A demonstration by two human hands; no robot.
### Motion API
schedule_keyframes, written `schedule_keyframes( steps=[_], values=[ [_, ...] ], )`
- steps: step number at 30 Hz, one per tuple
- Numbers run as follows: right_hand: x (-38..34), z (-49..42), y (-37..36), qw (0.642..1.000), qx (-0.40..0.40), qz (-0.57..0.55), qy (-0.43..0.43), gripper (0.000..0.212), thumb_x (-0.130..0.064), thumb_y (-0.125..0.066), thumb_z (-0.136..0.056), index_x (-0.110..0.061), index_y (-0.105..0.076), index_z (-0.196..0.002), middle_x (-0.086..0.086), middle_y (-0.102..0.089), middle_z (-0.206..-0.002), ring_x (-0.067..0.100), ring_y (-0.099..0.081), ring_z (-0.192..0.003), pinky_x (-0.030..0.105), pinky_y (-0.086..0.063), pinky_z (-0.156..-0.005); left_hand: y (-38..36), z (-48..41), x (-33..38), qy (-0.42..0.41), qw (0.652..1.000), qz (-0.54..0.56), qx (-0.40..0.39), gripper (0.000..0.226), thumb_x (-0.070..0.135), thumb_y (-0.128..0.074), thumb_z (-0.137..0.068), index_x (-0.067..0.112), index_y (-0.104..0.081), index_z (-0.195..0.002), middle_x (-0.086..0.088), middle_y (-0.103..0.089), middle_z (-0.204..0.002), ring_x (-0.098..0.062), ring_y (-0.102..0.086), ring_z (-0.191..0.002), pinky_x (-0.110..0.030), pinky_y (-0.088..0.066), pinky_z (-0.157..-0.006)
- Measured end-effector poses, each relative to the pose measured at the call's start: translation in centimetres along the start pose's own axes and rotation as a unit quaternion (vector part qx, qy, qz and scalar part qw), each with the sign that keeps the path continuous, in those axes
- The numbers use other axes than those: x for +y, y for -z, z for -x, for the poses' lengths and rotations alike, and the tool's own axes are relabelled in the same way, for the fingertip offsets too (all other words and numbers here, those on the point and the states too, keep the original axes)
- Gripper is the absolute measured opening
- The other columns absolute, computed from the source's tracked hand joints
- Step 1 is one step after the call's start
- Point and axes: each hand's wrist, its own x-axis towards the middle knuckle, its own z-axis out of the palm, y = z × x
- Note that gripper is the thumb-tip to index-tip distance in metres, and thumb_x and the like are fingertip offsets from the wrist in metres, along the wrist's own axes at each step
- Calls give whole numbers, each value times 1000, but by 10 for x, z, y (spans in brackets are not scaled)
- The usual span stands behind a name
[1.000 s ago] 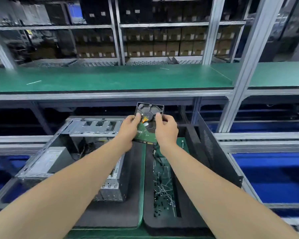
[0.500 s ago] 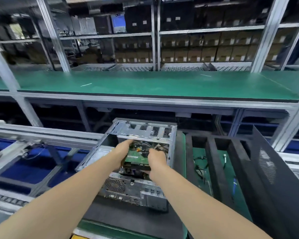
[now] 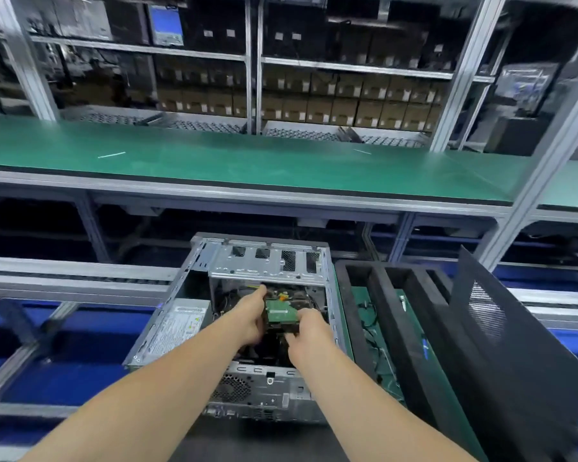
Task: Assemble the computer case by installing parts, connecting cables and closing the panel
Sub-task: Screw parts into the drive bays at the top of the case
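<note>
1. The work sits on a dark mat at an assembly line, with blue lanes (image 3: pixel 80 331) between aluminium rails to the left and right.
2. A long shelf covered in green matting (image 3: pixel 247 161) runs across above the station. Behind it, metal racks hold rows of brown cardboard boxes (image 3: pixel 347 105).
3. The open computer case (image 3: pixel 267 265) lies on its side in the middle, its rear ports facing the person.
4. The hard drive (image 3: pixel 281 311), green circuit board up, is inside the case just below the silver drive cage.
5. The left hand (image 3: pixel 251 315) grips the drive's left edge, and the right hand (image 3: pixel 309 331) pinches its near right corner.
6. A black foam tray (image 3: pixel 391 295) with cables lies just right of the case. A black perforated side panel (image 3: pixel 501 328) leans beyond it.
7. The power supply (image 3: pixel 177 325) carries a white label, and the boxes have white stickers, but all of it is too blurred to read.
</note>
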Motion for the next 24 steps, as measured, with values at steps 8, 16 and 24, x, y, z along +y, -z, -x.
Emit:
schedule_keyframes(
  steps=[8, 16, 24],
  values=[
    [16, -18, 3, 995, -3, -95, -22, 32, 1, -45, -108, 1, -51, -139, 23, -57, -129, 40, -54, -127, 61, -49, -107, -6, -21, -2, 33, 996, 34, -78, 31, 22, -36, -105, 6, -57, -89, -18, -64, -96, -32, -61, -80, -42, -50, -70],
    [20, -37, 0, 994, 51, -93, 26, 53, 5, -49, -106, -3, -35, -157, 25, -44, -154, 40, -45, -142, 58, -49, -109, -10, -45, 0, 33, 989, 107, -101, 17, 20, -37, -107, 13, -50, -116, -23, -64, -119, -36, -62, -100, -50, -53, -78],
    [23, -53, 2, 991, 84, -101, 33, 49, 2, -46, -108, -2, -36, -156, 24, -46, -152, 40, -45, -142, 59, -44, -113, -10, -56, -1, 47, 986, 96, -126, 29, 21, -38, -109, 4, -56, -125, -24, -66, -124, -41, -63, -114, -52, -52, -89]
  ],
)
